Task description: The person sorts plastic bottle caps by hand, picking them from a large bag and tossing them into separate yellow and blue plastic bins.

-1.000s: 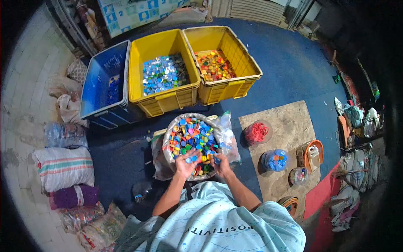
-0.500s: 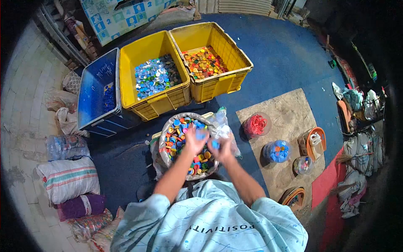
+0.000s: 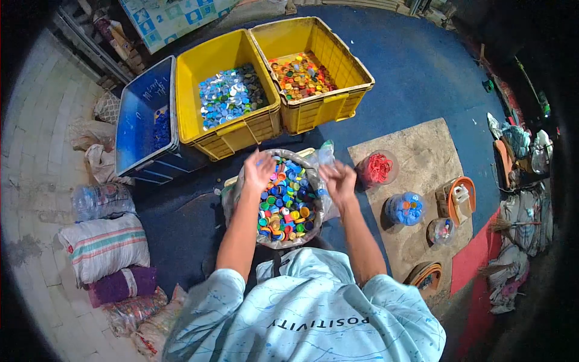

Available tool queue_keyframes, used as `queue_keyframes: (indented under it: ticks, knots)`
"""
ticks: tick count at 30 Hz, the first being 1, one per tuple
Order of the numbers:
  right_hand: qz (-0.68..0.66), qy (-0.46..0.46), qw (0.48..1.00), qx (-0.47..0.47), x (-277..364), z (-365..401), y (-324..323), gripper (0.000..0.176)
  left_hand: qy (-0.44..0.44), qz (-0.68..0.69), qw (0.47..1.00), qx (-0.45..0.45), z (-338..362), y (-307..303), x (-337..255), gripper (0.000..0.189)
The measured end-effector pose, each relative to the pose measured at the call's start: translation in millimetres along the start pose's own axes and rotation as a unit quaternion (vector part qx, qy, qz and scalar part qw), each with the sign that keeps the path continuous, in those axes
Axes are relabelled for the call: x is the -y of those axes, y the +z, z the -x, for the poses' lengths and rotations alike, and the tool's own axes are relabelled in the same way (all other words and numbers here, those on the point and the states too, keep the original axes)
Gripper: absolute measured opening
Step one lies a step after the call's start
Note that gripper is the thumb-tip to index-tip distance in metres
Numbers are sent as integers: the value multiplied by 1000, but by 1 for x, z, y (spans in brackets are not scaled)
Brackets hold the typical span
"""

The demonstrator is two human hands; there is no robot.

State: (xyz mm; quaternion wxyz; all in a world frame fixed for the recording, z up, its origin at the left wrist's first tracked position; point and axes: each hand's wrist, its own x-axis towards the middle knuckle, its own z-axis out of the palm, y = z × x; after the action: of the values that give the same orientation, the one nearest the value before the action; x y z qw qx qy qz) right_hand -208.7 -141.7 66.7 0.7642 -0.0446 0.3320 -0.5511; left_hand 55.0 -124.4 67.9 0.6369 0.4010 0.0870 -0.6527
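A grey sack point(image 3: 248, 212) full of mixed coloured bottle caps point(image 3: 288, 205) stands open in front of me. My left hand point(image 3: 259, 171) is raised over the sack's far left rim, fingers curled, with a bit of blue cap showing at the fingertips. My right hand point(image 3: 339, 180) hovers over the sack's right edge beside a clear plastic bag point(image 3: 322, 155); its fingers are curled and what it holds is hidden. Beyond the sack stand a yellow crate point(image 3: 241, 130) of blue caps and a yellow crate point(image 3: 325, 105) of orange and mixed caps.
A blue crate point(image 3: 136, 130) stands left of the yellow ones. On a brown mat point(image 3: 416, 151) to the right sit tubs of red caps point(image 3: 377, 169), blue caps point(image 3: 404, 208) and a small tub point(image 3: 442, 231). Sacks and bags point(image 3: 105, 247) line the left wall.
Both hands have lifted out of the caps and moved forward and apart, toward the sack's far rim. The view has tilted slightly.
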Motion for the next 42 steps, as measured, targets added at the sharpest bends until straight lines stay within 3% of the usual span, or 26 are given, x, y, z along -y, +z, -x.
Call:
queue_keyframes:
  ticks: [1, 3, 4, 5, 6, 8, 12, 13, 16, 17, 24, 25, 31, 35, 38, 42]
  knots:
    - [-8, 35, 999, -11, -21, -6, -50, 36, 12, -39, 998, -37, -5, -32, 13, 28]
    - [-17, 105, 990, -92, -49, 25, -78, 22, 26, -102, 989, -106, 5, -72, 29, 15]
    - [-71, 147, 983, 78, -65, 26, -129, 22, 27, -127, 982, -135, 11, -83, 33, 13]
    - [6, 148, 988, -33, -67, 48, -112, 24, 44, -184, 969, -156, 17, -89, 37, 13]
    - [83, 147, 975, -144, -65, 74, -83, 26, 95, -282, 940, -167, 17, -98, 42, 14]
    - [130, 158, 967, -152, -71, 92, -85, 30, 194, -468, 845, -170, 7, -111, 51, 16]
    - [264, 164, 938, -151, -72, 105, -80, 33, 243, -595, 764, -55, 10, -67, 44, 17]
    - [269, 166, 937, -150, -72, 105, -78, 32, 348, -679, 645, -33, -11, -76, 45, 22]
    - [250, 166, 944, -136, -68, 103, -72, 33, 409, -710, 573, -20, -35, -62, 50, 15]
    - [282, 166, 936, -127, -68, 102, -73, 33, 357, -760, 539, -62, -34, -48, 51, 19]
    - [240, 148, 947, -153, -62, 105, -84, 32, 340, -805, 459, -158, -54, -43, 70, 30]
    - [250, 151, 944, -155, -61, 107, -84, 33, 297, -813, 476, -155, -51, -40, 68, 32]
    - [269, 165, 935, -163, -61, 107, -85, 34, 305, -836, 439, -128, -57, -42, 65, 28]
    - [269, 167, 937, -151, -62, 102, -78, 34, 332, -777, 524, -110, -58, -51, 62, 26]
    - [279, 174, 935, -135, -62, 95, -70, 34, 235, -624, 738, -105, -49, -62, 59, 26]
    - [256, 180, 943, -113, -66, 82, -71, 36, 184, -415, 889, -61, -18, -72, 57, 24]
